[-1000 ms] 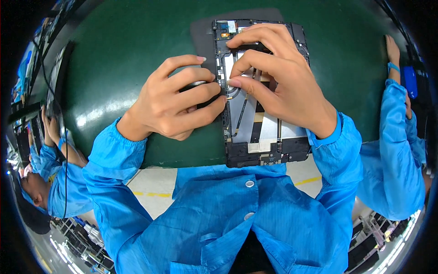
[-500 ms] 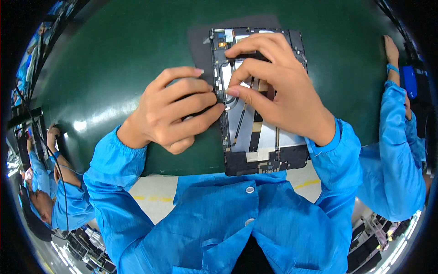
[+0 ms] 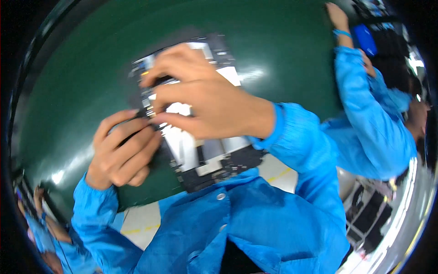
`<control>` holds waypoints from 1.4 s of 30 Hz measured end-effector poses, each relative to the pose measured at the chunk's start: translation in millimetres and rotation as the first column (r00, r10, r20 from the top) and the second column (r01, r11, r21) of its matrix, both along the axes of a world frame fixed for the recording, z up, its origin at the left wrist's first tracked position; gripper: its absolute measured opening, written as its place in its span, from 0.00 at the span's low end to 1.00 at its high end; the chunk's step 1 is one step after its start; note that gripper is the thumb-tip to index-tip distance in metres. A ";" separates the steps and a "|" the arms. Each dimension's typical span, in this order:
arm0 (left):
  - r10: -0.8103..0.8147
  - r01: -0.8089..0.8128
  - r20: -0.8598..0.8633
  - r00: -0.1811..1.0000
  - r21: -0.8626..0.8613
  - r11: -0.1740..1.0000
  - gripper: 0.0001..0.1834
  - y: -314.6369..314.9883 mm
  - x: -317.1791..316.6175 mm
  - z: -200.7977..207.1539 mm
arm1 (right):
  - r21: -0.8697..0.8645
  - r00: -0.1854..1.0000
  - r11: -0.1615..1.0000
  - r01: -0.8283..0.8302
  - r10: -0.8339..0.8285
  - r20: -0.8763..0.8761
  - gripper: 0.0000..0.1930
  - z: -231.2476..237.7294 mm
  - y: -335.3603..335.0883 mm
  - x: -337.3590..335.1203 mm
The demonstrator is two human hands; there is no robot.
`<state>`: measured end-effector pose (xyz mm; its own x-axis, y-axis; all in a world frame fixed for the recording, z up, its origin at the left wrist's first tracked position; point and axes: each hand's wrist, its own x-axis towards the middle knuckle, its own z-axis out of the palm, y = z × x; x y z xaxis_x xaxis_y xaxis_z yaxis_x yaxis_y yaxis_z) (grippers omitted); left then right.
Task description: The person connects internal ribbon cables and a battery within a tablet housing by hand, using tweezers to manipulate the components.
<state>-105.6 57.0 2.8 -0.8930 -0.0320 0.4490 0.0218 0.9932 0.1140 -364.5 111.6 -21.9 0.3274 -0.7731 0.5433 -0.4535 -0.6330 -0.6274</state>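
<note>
An opened tablet [image 3: 186, 150] lies tilted in front of me, with silver panels, dark strips and a black lower end showing. My right hand [image 3: 214, 102] reaches across it from the right. Its thumb and index finger are pinched together by the left edge of the tablet, its other fingers bent over the upper part; what sits in the pinch is too small and blurred to name. Beside that same edge is my left hand [image 3: 121, 153], its fingers curled in and the fingertips against the edge close to the right thumb. Whatever those fingers hold is hidden.
A dark grey mat [image 3: 185, 34] lies under the tablet on the green table [image 3: 283, 59]. To the right, a person in a blue sleeve [image 3: 353, 86] rests an arm at the table, near a blue object [image 3: 365, 40]. Another person's arm [image 3: 54, 223] is at the lower left.
The view has swung, so the tablet and both hands appear further left and the tablet is tilted. Both hands stay at its left edge, with the right thumb now closer to the left fingertips.
</note>
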 end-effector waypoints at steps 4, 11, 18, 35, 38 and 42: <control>0.013 -0.013 0.000 1.000 -0.014 1.000 0.23 0.0 1.5 -4.2 | -0.089 0.999 0.995 -0.045 0.047 0.016 0.07 -0.9 -7.8 6.6; -0.041 0.031 -0.076 0.996 -0.125 0.992 0.17 5.7 -9.4 -6.8 | -0.024 0.998 1.000 -0.017 0.019 0.056 0.08 -2.5 -6.8 -6.9; 0.023 -0.053 -0.126 0.992 -0.239 0.970 0.14 12.6 -20.6 -7.3 | 0.022 0.997 0.999 0.026 -0.027 0.074 0.06 -2.3 -0.2 -8.9; 0.036 -0.078 -0.190 0.981 -0.219 0.973 0.15 -18.4 -22.8 -10.8 | 0.059 0.986 0.987 0.151 -0.155 0.054 0.07 1.8 -7.9 -5.5; -0.064 0.023 -0.173 0.983 -0.230 0.973 0.16 -12.4 -14.9 -6.9 | 0.079 0.987 0.985 0.154 -0.156 0.024 0.07 6.8 -5.9 -6.7; -0.112 0.082 -0.172 0.979 -0.175 0.981 0.17 -6.1 -20.5 -11.2 | 0.046 0.989 0.988 0.146 -0.146 0.004 0.07 5.2 -7.1 -7.0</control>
